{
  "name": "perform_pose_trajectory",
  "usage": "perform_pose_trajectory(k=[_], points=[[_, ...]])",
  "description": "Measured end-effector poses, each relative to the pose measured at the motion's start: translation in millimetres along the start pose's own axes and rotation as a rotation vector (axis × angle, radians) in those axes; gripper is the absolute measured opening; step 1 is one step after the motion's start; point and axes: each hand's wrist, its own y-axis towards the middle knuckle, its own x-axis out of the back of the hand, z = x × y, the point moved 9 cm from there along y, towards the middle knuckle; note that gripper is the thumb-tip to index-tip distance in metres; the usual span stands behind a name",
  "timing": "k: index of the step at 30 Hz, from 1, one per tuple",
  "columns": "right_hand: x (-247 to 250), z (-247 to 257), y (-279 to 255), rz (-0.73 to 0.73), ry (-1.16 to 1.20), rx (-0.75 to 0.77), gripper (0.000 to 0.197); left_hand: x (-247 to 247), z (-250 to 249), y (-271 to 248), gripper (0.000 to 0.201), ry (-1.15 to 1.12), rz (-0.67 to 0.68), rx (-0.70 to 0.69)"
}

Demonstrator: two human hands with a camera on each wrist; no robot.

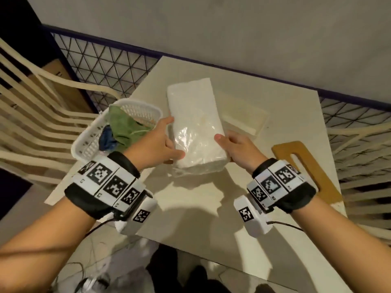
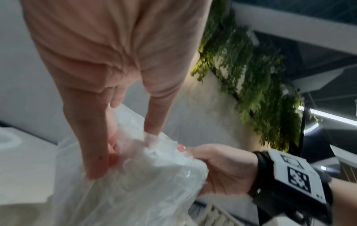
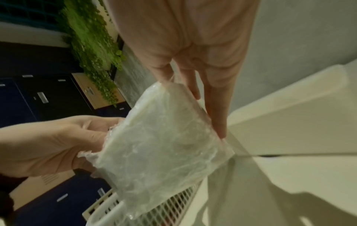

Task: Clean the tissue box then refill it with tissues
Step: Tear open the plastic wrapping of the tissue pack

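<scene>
both hands hold the plastic-wrapped tissue pack [image 1: 195, 125] above the desk [image 1: 285, 115]: left hand [image 1: 157, 144] grips its left edge, right hand [image 1: 238, 148] grips its near right corner. lid with slot [image 1: 304, 166] at right. white basket [image 1: 88, 140] holds green cloth [image 1: 123, 125]. open tissue box [image 1: 246, 118] lies behind the pack.
</scene>
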Motion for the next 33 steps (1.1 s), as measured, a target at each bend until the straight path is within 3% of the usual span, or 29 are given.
perform_pose_trajectory(k=[4, 9, 14, 17, 20, 24, 28, 31, 33], points=[[-15.0, -54.6, -21.9, 0.049, -0.076, -0.05, 0.035, -53.8, 28.9, -18.3, 0.087, 0.103, 0.098, 0.06], [-36.4, -114.1, -32.3, 0.154, -0.171, -0.174, 0.042, -100.9, 56.8, -28.3, 0.082, 0.192, 0.203, 0.102], [-14.5, -142.6, -34.5, 0.043, -0.068, -0.294, 0.046, -123.4, 58.9, -17.9, 0.069, 0.358, 0.312, 0.111], [12.4, -148.5, -43.4, -0.123, 0.107, -0.315, 0.048, -118.7, 28.4, -13.9, 0.072, 0.775, 0.305, -0.075], [33.7, -161.7, -58.5, -0.242, 0.094, -0.29, 0.011, -130.6, 0.8, -9.9, 0.096, 1.184, 0.279, -0.351], [7.3, -177.8, -75.2, -0.001, -0.183, -0.356, 0.014, -180.2, 11.3, 7.9, 0.125, 1.481, 0.435, -0.55], [-1.3, -174.3, -78.2, -0.117, -0.082, -0.354, 0.027, -207.4, 7.7, 20.6, 0.127, 1.472, 0.487, -0.644], [4.7, -173.3, -80.5, -0.246, 0.134, -0.374, 0.04, -200.4, -5.4, 26.0, 0.121, 1.358, 0.421, -0.673], [10.9, -164.5, -80.9, -0.322, 0.306, -0.31, 0.048, -187.6, -13.5, 29.1, 0.12, 1.267, 0.364, -0.657]])
